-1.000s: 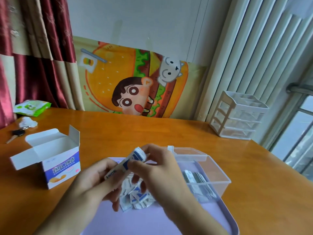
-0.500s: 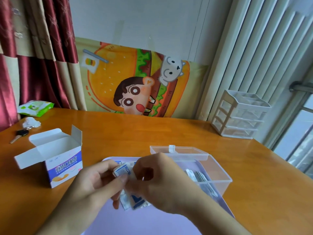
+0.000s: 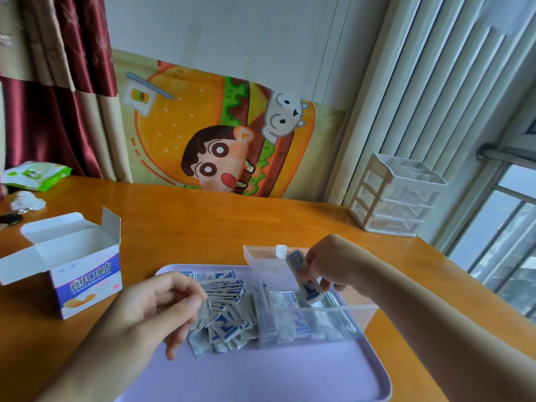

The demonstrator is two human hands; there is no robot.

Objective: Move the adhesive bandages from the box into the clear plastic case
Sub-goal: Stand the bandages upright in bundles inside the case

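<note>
Head view: the right hand [image 3: 327, 271] pinches a small stack of bandages [image 3: 304, 281] upright over the clear case [image 3: 313, 314], to slot them beside those inside; the left hand [image 3: 162, 306], loosely curled and empty, waits over the loose pile [image 3: 223, 317] on the lilac tray [image 3: 261, 378]; the box [image 3: 66, 265] stands open on the worktop [image 3: 203, 216]

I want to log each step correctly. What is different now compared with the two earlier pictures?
The right hand carried the stack of bandages rightward, from in front of both hands to the clear case, and lowers it in. The left hand let go of it and hovers over the loose pile holding nothing. Box, purple tray and case have not moved.
</note>
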